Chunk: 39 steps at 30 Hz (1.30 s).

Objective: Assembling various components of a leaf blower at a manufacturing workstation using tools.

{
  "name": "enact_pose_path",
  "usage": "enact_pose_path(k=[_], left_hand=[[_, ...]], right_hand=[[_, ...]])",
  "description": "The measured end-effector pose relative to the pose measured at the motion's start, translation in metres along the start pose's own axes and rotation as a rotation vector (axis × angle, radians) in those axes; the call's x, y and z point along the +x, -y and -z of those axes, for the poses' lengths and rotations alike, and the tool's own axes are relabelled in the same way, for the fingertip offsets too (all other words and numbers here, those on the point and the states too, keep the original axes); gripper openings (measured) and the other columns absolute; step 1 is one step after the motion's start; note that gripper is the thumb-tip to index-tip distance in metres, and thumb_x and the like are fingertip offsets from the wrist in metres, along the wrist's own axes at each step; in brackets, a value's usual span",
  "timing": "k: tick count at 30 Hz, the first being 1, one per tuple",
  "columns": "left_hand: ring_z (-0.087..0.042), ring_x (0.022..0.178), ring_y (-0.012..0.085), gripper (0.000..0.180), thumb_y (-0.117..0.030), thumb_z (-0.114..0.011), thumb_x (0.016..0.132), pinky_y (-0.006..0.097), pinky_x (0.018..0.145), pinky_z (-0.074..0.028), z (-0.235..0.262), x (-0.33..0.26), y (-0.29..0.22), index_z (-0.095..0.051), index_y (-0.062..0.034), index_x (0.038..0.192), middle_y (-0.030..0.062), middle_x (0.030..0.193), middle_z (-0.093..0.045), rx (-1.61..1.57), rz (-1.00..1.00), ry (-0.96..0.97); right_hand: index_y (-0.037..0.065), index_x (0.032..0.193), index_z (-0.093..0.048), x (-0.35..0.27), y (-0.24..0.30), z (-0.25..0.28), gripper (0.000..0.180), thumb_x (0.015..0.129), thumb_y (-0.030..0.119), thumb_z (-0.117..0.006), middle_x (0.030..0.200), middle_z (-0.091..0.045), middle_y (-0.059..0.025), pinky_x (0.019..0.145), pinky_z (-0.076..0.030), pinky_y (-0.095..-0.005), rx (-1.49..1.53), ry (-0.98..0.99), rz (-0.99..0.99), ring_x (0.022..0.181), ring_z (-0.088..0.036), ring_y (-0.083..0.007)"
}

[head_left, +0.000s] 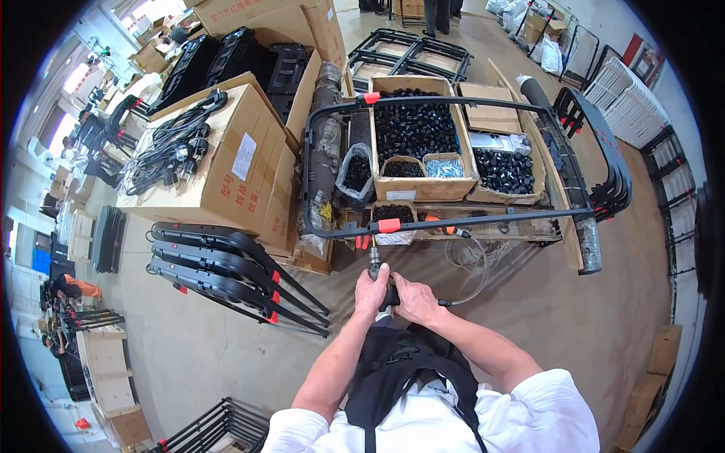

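Both of my hands grip an air drill point(374, 261) with a metal chuck, held low in front of me. My left hand point(370, 292) wraps its body with the thumb along the top. Fingers of my right hand point(415, 299) close around its black handle, where a clear air hose point(474, 291) joins. The bit points away from me and reaches the near rail of a black tubular frame point(483, 217); whether it touches cannot be made out. This frame has a red clip point(389, 225) on its near rail and another at the far rail. It lies across the parts boxes.
Beneath the frame, a carton point(468, 170) holds black plastic parts and small tubs of screws. An orange-and-black power tool point(445, 225) lies behind the near rail. Stacked black frames point(226, 264) stand left, beside a big carton point(226, 166) with cables on top. More frames point(604, 151) lean right.
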<state>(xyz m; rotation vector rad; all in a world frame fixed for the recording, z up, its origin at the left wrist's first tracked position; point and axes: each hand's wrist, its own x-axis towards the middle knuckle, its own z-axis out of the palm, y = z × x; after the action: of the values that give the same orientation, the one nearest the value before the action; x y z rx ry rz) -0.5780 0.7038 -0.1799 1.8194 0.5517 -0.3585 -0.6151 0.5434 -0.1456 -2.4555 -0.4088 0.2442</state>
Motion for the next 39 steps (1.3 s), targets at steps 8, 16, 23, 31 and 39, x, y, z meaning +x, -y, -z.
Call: enact_pose_path(k=[8, 16, 23, 31, 39], left_hand=[[-0.064, 0.08, 0.0172, 0.047, -0.048, -0.074, 0.1, 0.037, 0.073, -0.053, -0.005, 0.012, -0.004, -0.065, -0.0014, 0.099, 0.0067, 0.087, -0.07, 0.07, -0.063, -0.066], [-0.072, 0.108, 0.0389, 0.069, -0.062, -0.069, 0.096, 0.048, 0.094, -0.054, -0.002, 0.007, -0.014, -0.064, 0.0036, 0.117, 0.0251, 0.111, -0.074, 0.125, -0.038, -0.041], [-0.072, 0.102, 0.0351, 0.07, -0.063, -0.069, 0.096, 0.047, 0.09, -0.055, -0.002, 0.0, -0.006, -0.064, 0.0046, 0.115, 0.0233, 0.108, -0.073, 0.127, 0.003, -0.046], [-0.061, 0.086, 0.0161, 0.057, -0.053, -0.074, 0.098, 0.036, 0.075, -0.052, 0.003, 0.0, 0.017, -0.065, 0.0015, 0.112, 0.0078, 0.098, -0.068, -0.072, 0.058, 0.012], [-0.056, 0.085, 0.016, 0.053, -0.051, -0.074, 0.1, 0.037, 0.077, -0.051, -0.006, -0.002, 0.045, -0.063, 0.001, 0.099, 0.0069, 0.093, -0.065, -0.245, -0.022, -0.028]], right_hand=[[0.0, 0.145, -0.048, 0.008, 0.0, 0.006, 0.087, 0.07, 0.019, -0.088, 0.116, -0.072, -0.025, 0.091, -0.059, -0.0497, 0.028, -0.051, 0.008, 0.103, -0.073, -0.0439], [0.006, 0.118, -0.058, 0.006, -0.001, -0.004, 0.048, 0.075, 0.009, -0.08, 0.113, -0.061, -0.0147, 0.089, -0.058, -0.0508, -0.081, -0.086, 0.122, 0.105, -0.067, -0.0379], [0.005, 0.119, -0.061, -0.001, 0.001, -0.006, 0.054, 0.073, 0.014, -0.087, 0.117, -0.059, -0.0164, 0.09, -0.058, -0.0514, -0.05, -0.034, 0.075, 0.107, -0.068, -0.0388], [0.005, 0.121, -0.062, -0.011, -0.002, -0.008, 0.053, 0.074, 0.015, -0.084, 0.114, -0.058, -0.0166, 0.089, -0.058, -0.0513, -0.035, -0.053, 0.081, 0.105, -0.068, -0.0384], [0.004, 0.124, -0.06, -0.021, 0.0, 0.0, 0.057, 0.073, 0.015, -0.084, 0.113, -0.059, -0.0179, 0.089, -0.058, -0.05, -0.078, -0.071, 0.111, 0.105, -0.069, -0.0389]])
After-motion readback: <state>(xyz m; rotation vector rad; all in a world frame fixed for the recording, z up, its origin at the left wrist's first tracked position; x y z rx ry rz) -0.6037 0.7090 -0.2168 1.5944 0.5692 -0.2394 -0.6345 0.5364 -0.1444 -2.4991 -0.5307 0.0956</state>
